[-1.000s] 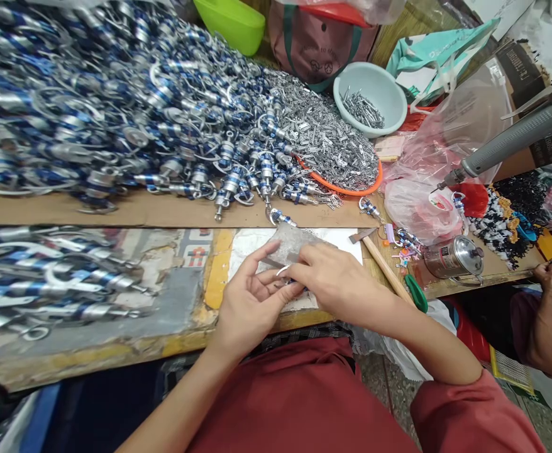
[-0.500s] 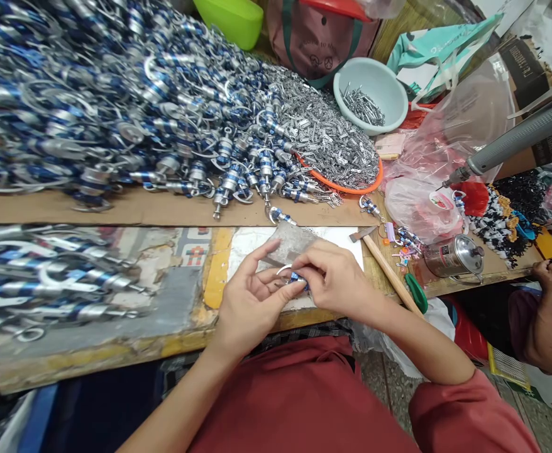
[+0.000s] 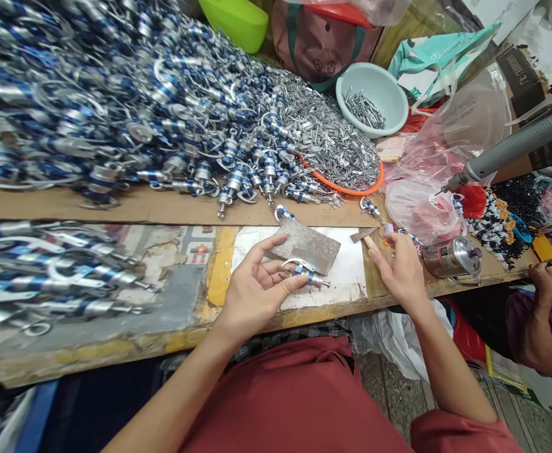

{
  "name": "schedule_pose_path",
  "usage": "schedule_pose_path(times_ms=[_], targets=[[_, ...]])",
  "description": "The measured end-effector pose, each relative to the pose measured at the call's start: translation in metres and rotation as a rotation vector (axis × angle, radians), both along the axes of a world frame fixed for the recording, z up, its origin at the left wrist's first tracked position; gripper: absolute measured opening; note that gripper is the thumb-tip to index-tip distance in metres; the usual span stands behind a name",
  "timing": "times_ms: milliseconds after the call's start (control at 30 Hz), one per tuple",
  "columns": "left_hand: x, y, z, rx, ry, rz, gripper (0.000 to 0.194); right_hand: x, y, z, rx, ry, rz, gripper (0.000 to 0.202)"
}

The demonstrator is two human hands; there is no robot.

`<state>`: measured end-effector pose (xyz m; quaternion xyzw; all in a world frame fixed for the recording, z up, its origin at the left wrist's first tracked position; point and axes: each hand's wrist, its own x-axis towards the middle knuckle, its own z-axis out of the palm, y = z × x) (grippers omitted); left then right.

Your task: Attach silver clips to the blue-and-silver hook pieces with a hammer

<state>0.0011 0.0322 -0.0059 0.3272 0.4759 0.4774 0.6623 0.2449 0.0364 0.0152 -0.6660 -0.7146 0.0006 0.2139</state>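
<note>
My left hand [image 3: 257,286] pinches a small blue-and-silver metal piece [image 3: 314,277] between thumb and fingers. It has a curved silver arm, and a thin pin sticks out of its right end. Just behind it lies a flat grey metal block [image 3: 311,244] on a white sheet [image 3: 354,270]. To the right, my right hand [image 3: 401,270] is closed around the wooden handle of a hammer [image 3: 369,241]. The hammer's head rests on the table, and most of its handle is hidden by the hand.
A large heap of similar blue-and-silver pieces [image 3: 163,113] fills the back left; several lie front left. An orange-rimmed tray [image 3: 351,190] of small metal parts, a pale bowl [image 3: 401,113] of pins, a hanging electric screwdriver [image 3: 502,148] and a metal pot [image 3: 450,257] stand right. Another person's hands [image 3: 547,280] are far right.
My right hand has left the metal piece and moved right to the hammer handle. The left hand stays in place with the piece, whose pin end now shows.
</note>
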Motion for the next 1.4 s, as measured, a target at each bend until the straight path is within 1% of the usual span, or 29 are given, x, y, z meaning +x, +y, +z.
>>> schedule_pose_path(times_ms=[33, 100, 133, 167, 233, 300, 367, 433, 500, 567, 700, 767, 867, 933, 1000, 1033, 1100, 1133, 1167, 1200, 1267, 1333, 1400], targets=[[0.0, 0.0, 0.0, -0.004, -0.012, -0.003, 0.08, 0.016, -0.003, -0.004, -0.098, -0.076, -0.049, 0.035], [0.001, -0.001, 0.0, -0.007, -0.022, -0.004, 0.081, 0.036, -0.01, -0.013, -0.269, -0.143, -0.07, 0.031], [0.001, -0.002, 0.0, -0.006, -0.02, 0.0, 0.08, 0.04, -0.013, -0.015, -0.309, -0.133, -0.058, 0.027], [0.001, -0.002, 0.0, -0.004, -0.015, 0.005, 0.08, 0.04, -0.015, -0.016, -0.31, -0.101, -0.039, 0.024], [0.001, -0.002, 0.0, -0.003, -0.009, 0.009, 0.08, 0.028, -0.02, -0.011, -0.226, -0.003, 0.008, 0.024], [0.001, -0.003, 0.001, -0.01, -0.017, 0.011, 0.081, 0.008, -0.025, 0.001, -0.118, 0.068, 0.113, 0.028], [0.001, -0.003, 0.002, -0.025, -0.027, 0.017, 0.084, -0.011, -0.031, 0.015, -0.068, 0.063, 0.283, 0.037], [0.002, -0.003, 0.002, -0.037, -0.037, 0.029, 0.086, -0.024, -0.036, 0.026, -0.047, 0.017, 0.436, 0.048], [0.002, -0.004, 0.002, -0.036, -0.044, 0.028, 0.085, -0.03, -0.04, 0.031, 0.019, 0.004, 0.489, 0.059], [0.002, -0.004, 0.002, -0.022, -0.046, 0.016, 0.084, -0.031, -0.041, 0.031, 0.054, -0.019, 0.481, 0.064], [0.002, -0.004, 0.001, -0.023, -0.047, 0.018, 0.081, -0.03, -0.043, 0.023, -0.051, -0.08, 0.5, 0.06], [0.003, -0.004, 0.001, -0.022, -0.048, 0.034, 0.082, -0.03, -0.046, 0.018, -0.043, -0.024, 0.491, 0.058], [0.005, -0.004, 0.001, -0.024, -0.047, 0.053, 0.083, -0.026, -0.051, 0.011, -0.082, 0.075, 0.452, 0.053], [0.006, -0.005, 0.001, -0.034, -0.051, 0.065, 0.082, -0.017, -0.05, 0.006, -0.085, 0.161, 0.374, 0.048], [0.007, -0.006, 0.0, -0.036, -0.053, 0.08, 0.077, -0.001, -0.045, -0.001, -0.072, 0.24, 0.225, 0.044], [0.007, -0.007, 0.0, -0.035, -0.044, 0.088, 0.071, 0.009, -0.041, -0.004, -0.093, 0.258, 0.145, 0.043], [0.007, -0.009, 0.0, -0.033, 0.014, 0.093, 0.051, 0.028, -0.03, -0.009, -0.205, 0.241, 0.018, 0.042], [0.006, -0.01, 0.0, -0.027, 0.061, 0.092, 0.042, 0.035, -0.024, -0.011, -0.266, 0.211, -0.014, 0.04], [0.006, -0.012, 0.001, -0.013, 0.118, 0.089, 0.035, 0.039, -0.017, -0.013, -0.302, 0.17, -0.025, 0.039], [0.005, -0.013, 0.001, 0.021, 0.179, 0.092, 0.029, 0.04, -0.008, -0.014, -0.3, 0.119, -0.022, 0.037], [0.003, -0.015, 0.003, 0.147, 0.3, 0.115, 0.019, 0.03, 0.014, -0.016, -0.203, 0.022, 0.032, 0.034], [0.001, -0.015, 0.006, 0.319, 0.412, 0.161, 0.009, 0.007, 0.043, -0.018, -0.09, -0.055, 0.117, 0.03], [0.0, -0.013, 0.009, 0.455, 0.507, 0.2, 0.004, -0.021, 0.074, -0.022, -0.12, -0.144, 0.177, 0.03]])
